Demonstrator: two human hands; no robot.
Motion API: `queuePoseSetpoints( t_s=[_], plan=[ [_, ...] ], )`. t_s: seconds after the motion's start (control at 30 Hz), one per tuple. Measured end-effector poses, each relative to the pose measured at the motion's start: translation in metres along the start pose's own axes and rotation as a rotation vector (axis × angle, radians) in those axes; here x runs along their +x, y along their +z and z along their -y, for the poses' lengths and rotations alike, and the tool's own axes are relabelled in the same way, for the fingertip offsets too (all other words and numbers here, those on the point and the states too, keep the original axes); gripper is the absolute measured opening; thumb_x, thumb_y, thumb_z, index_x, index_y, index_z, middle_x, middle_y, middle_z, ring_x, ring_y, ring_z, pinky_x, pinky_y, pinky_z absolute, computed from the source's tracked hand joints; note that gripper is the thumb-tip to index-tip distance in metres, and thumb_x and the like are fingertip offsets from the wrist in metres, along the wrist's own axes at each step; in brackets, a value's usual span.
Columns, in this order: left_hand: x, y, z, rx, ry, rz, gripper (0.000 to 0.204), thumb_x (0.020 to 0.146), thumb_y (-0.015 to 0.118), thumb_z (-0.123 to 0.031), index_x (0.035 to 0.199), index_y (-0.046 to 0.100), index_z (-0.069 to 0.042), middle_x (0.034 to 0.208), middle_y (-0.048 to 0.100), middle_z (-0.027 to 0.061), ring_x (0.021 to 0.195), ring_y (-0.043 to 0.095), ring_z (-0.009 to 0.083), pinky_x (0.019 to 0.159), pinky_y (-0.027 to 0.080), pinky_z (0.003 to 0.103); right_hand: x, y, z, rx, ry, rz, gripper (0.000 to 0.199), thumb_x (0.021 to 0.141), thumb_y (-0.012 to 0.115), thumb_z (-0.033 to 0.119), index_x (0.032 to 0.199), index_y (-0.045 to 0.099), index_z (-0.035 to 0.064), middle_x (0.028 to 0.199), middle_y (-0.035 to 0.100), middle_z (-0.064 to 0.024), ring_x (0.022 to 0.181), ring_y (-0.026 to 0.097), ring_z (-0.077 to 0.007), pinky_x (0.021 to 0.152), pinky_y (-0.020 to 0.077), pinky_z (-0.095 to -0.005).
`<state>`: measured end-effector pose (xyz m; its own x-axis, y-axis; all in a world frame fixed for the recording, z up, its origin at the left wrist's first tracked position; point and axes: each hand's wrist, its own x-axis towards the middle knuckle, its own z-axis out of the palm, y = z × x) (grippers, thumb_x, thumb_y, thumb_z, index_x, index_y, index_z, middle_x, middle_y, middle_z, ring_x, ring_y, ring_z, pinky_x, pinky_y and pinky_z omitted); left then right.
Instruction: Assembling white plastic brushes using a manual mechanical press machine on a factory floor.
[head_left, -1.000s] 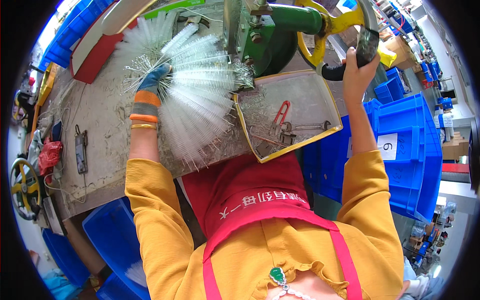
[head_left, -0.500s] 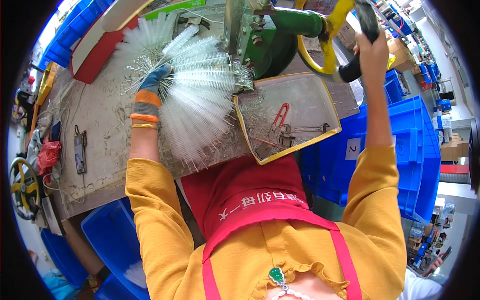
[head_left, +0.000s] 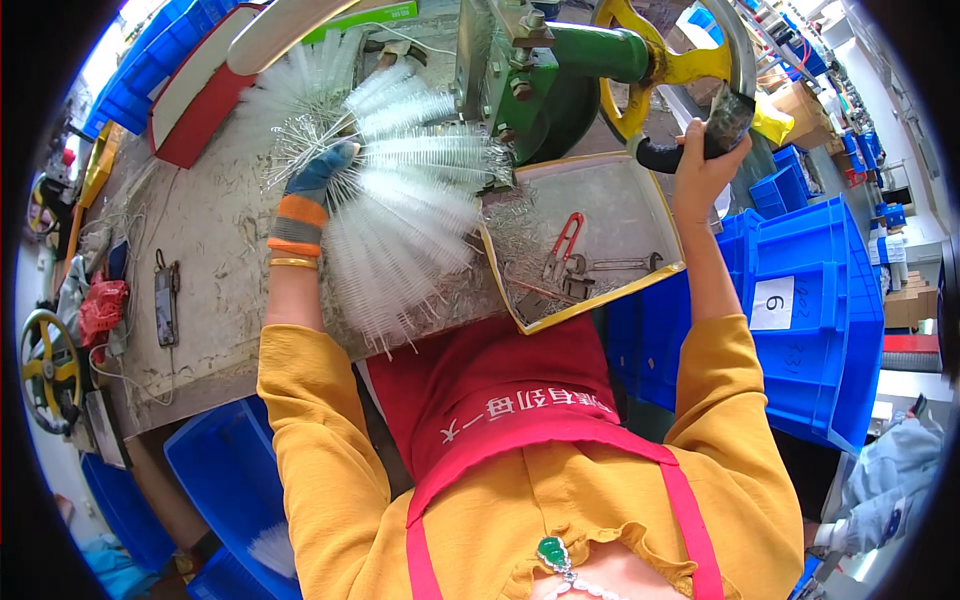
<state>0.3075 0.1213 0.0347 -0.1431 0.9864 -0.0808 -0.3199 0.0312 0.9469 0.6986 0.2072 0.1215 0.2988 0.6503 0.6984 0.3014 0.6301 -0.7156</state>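
A fan of white bristle brushes (head_left: 400, 230) with twisted wire stems spreads over the worktable. My left hand (head_left: 318, 178), in a blue, orange and grey glove, is closed round their wire ends. Some bristle tips reach toward the metal fixture at the foot of a green machine (head_left: 585, 55). On that machine's right side is a yellow handwheel (head_left: 690, 66). My bare right hand (head_left: 706, 165) grips the wheel's black handle (head_left: 729, 118), fingers wrapped around it.
A shallow yellow-edged tray (head_left: 610, 215) holds red-handled pliers (head_left: 563, 243), a wrench (head_left: 630, 264) and wire scraps. Blue crates (head_left: 800, 370) stack at right; a blue bin (head_left: 225, 480) sits lower left. A phone (head_left: 165, 300) lies on the worktable (head_left: 215, 240). Another person's sleeve (head_left: 885, 480) shows far right.
My right hand has swung down and to the left with the handle, turning the wheel. My left hand and the brushes have shifted slightly right. Another person's sleeve has come into view at far right.
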Motion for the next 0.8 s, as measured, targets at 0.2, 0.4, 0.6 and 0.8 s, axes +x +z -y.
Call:
queuePoseSetpoints(
  t_s=[0.2,0.4,0.6,0.8],
  plan=[
    [-0.005,-0.019,0.002,-0.041,-0.065,-0.114,0.017,0.070,0.061,-0.017,0.083,0.058,-0.006,0.079,0.056,0.0002,0.069,0.053,0.0099,0.065,0.044,0.024,0.039,-0.001,0.033,-0.316,0.022,0.255,0.033,0.071,0.056,0.015,0.092,0.037,-0.0024,0.063,0.053,-0.0111,0.051,0.056,-0.0163,0.049,0.0441,-0.0269],
    [-0.012,-0.003,-0.007,-0.075,-0.038,-0.133,0.018,0.069,0.061,-0.017,0.083,0.058,-0.006,0.077,0.057,0.0004,0.067,0.053,0.0101,0.063,0.044,0.023,0.094,0.016,0.079,-0.485,-0.063,0.450,0.022,0.069,0.050,0.011,0.084,0.046,-0.0042,0.051,0.047,-0.0055,0.041,0.047,-0.0120,0.040,0.0388,-0.0246],
    [-0.016,0.008,-0.013,-0.063,-0.046,-0.170,0.018,0.069,0.061,-0.016,0.083,0.058,-0.006,0.077,0.057,0.0009,0.066,0.053,0.0098,0.061,0.045,0.022,0.111,0.006,0.057,-0.576,-0.028,0.524,0.023,0.068,0.049,0.010,0.085,0.047,-0.0044,0.051,0.048,-0.0062,0.041,0.048,-0.0126,0.040,0.0386,-0.0252],
    [-0.010,0.002,-0.010,-0.065,-0.046,-0.173,0.019,0.068,0.062,-0.015,0.084,0.058,-0.005,0.079,0.057,0.0019,0.068,0.053,0.0115,0.065,0.044,0.023,0.012,-0.002,0.011,-0.083,-0.026,0.065,0.032,0.069,0.056,0.011,0.093,0.039,-0.0018,0.064,0.051,-0.0082,0.051,0.052,-0.0134,0.049,0.0423,-0.0250]
  ],
)
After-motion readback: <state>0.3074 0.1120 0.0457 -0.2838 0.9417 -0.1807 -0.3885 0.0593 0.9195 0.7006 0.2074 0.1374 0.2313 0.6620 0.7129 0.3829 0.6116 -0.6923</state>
